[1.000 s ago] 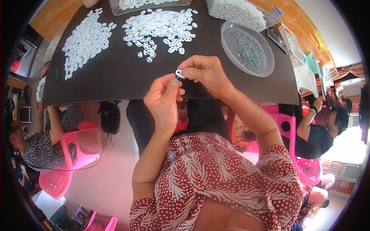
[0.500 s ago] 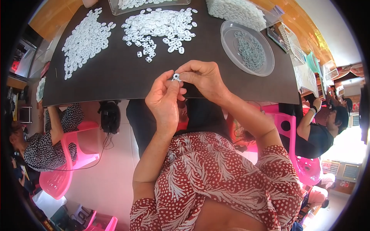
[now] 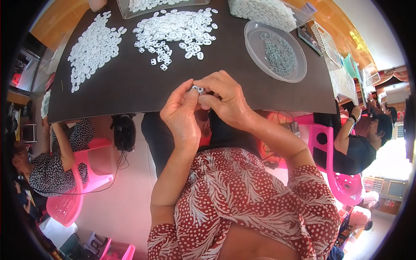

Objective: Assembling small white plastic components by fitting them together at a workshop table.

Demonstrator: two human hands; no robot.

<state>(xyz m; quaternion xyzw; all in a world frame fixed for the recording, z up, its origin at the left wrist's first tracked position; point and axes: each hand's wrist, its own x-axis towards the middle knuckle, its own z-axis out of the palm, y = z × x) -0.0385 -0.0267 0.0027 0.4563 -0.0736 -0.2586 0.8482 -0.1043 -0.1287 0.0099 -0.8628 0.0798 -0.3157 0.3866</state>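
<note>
A small white plastic piece with round holes [image 3: 197, 89] is pinched between my two hands, just above the near edge of the dark table. My left hand [image 3: 182, 110] grips it with thumb and forefinger. From the other side my right hand [image 3: 226, 97] presses on it with bent fingers, which partly hide it. Beyond my hands lie a heap of white oval two-holed pieces [image 3: 173, 28] and a cluster of smaller squarish white pieces [image 3: 162, 55]. A second white heap [image 3: 96, 47] is at the left. Small grey metal parts [image 3: 279, 55] lie in a round clear dish [image 3: 251, 52].
At the far edge stand a clear tray [image 3: 125, 12] and a clear bin packed with white pieces [image 3: 262, 15]. A phone [image 3: 309, 42] and a white basket [image 3: 326, 43] are at the right. Two people sit on pink chairs, left [image 3: 65, 203] and right [image 3: 331, 160].
My right hand has shifted slightly, with its thumb lower and its fingers curled more around the white piece. The piece is turned and more covered than before.
</note>
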